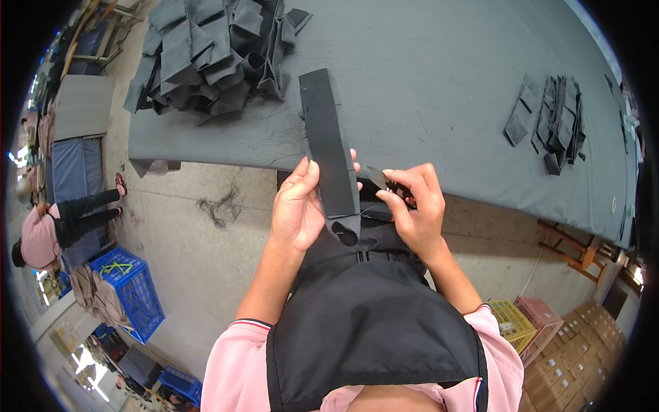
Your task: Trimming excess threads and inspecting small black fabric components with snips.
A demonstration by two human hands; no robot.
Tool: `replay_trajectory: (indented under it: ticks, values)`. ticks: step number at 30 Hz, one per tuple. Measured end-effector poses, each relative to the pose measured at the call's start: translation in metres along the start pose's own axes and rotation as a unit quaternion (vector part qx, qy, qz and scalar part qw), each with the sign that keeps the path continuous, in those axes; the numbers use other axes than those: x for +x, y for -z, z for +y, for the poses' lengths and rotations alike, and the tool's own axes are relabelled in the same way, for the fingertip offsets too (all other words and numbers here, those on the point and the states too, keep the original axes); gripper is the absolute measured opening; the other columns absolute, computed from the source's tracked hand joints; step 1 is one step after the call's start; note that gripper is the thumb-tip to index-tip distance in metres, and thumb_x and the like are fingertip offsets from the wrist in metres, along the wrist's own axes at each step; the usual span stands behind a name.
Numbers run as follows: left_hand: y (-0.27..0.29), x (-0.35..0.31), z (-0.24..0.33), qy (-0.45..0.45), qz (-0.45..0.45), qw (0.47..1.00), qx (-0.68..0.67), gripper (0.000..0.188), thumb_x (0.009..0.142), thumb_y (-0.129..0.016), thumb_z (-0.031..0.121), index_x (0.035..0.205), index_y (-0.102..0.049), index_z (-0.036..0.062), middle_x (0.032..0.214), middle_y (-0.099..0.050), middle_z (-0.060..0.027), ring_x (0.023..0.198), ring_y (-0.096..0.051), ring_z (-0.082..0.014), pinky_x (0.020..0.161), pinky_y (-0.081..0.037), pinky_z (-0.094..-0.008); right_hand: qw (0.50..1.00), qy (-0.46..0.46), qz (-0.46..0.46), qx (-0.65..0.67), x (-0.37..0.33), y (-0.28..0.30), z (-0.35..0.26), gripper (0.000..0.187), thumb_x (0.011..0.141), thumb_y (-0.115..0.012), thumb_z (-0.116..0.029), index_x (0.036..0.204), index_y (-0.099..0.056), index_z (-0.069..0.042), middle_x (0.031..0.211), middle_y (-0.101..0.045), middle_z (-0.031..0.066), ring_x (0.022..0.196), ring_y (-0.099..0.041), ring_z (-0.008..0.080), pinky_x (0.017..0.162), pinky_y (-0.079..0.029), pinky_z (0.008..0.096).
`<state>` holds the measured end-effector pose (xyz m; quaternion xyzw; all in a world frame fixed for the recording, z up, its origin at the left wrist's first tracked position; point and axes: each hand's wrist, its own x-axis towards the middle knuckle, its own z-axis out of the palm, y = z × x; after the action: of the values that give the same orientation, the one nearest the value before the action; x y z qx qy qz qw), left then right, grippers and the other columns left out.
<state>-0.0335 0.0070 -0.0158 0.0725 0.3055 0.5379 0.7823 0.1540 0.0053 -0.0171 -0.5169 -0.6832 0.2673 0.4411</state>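
My left hand point(300, 209) grips a long, dark grey fabric strip point(329, 141), thumb on its face and fingertips showing past its right edge. The strip's far end reaches over the table's edge, and its near end curls open like a tube. Just right of the strip, my right hand point(420, 206) is closed around small thread snips point(376, 177). Their pointed metal blade sticks out toward the strip, apart from it. Most of the handle is hidden by my fingers.
On the grey-covered table point(412, 82) a large heap of dark fabric pieces point(206, 58) lies at the far left, and a smaller pile point(559, 120) at the right. Loose threads are scattered about. Behind stand a blue crate point(134, 292), a yellow crate point(511, 326) and another person point(44, 233).
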Motion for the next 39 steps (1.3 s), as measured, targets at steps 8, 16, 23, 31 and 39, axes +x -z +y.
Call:
replay_trajectory:
  ticks: [8,16,23,31,39]
  values:
    - [0.001,0.002,0.0,0.025,0.014,0.999,-0.037,0.033,0.099,-0.038,0.018,0.125,-0.043,-0.0024,0.123,-0.054,-0.019,0.099,-0.062,-0.0247,0.081,-0.058,-0.0416,0.998,0.003,-0.034,0.048,0.002,-0.003,0.0,0.029,0.068,-0.075,-0.003,0.096,-0.065,-0.005,0.078,-0.054,0.0051,0.056,-0.053,0.013,0.049,-0.044,0.0264]
    - [-0.001,-0.001,0.001,0.06,0.007,0.998,-0.022,0.033,0.099,-0.041,0.02,0.123,-0.047,-0.0017,0.118,-0.058,-0.0171,0.093,-0.063,-0.0193,0.079,-0.058,-0.0358,0.996,0.016,-0.031,0.077,0.002,-0.002,0.0,0.028,0.068,-0.075,-0.002,0.094,-0.065,-0.004,0.077,-0.054,0.0052,0.056,-0.053,0.0129,0.047,-0.043,0.0266]
    - [0.005,-0.002,-0.001,0.084,-0.001,0.996,-0.033,0.03,0.098,-0.042,0.018,0.119,-0.049,-0.0016,0.112,-0.061,-0.0166,0.086,-0.065,-0.0198,0.077,-0.057,-0.0338,0.998,0.059,-0.019,0.032,0.005,-0.001,-0.002,0.024,0.066,-0.075,0.0,0.089,-0.066,-0.003,0.07,-0.052,0.0055,0.054,-0.051,0.0142,0.046,-0.041,0.0273]
    - [-0.009,0.002,-0.007,0.071,0.137,0.988,0.009,0.029,0.098,-0.043,0.028,0.105,-0.054,0.0021,0.086,-0.063,-0.0086,0.071,-0.061,-0.0159,0.065,-0.049,-0.0259,0.975,-0.111,-0.104,0.16,0.013,-0.01,-0.026,0.036,0.066,-0.078,-0.007,0.096,-0.059,-0.002,0.078,-0.048,0.0044,0.066,-0.046,0.0148,0.06,-0.042,0.0263]
    - [0.011,0.008,-0.021,0.175,-0.063,0.957,-0.224,0.05,0.095,-0.036,0.022,0.133,-0.036,-0.0096,0.082,-0.053,-0.0109,0.059,-0.047,-0.0131,0.041,-0.039,-0.0218,0.983,-0.052,-0.093,0.15,-0.001,-0.017,-0.019,0.027,0.075,-0.07,-0.003,0.099,-0.058,-0.001,0.084,-0.053,0.0087,0.066,-0.057,0.0174,0.06,-0.048,0.0257]
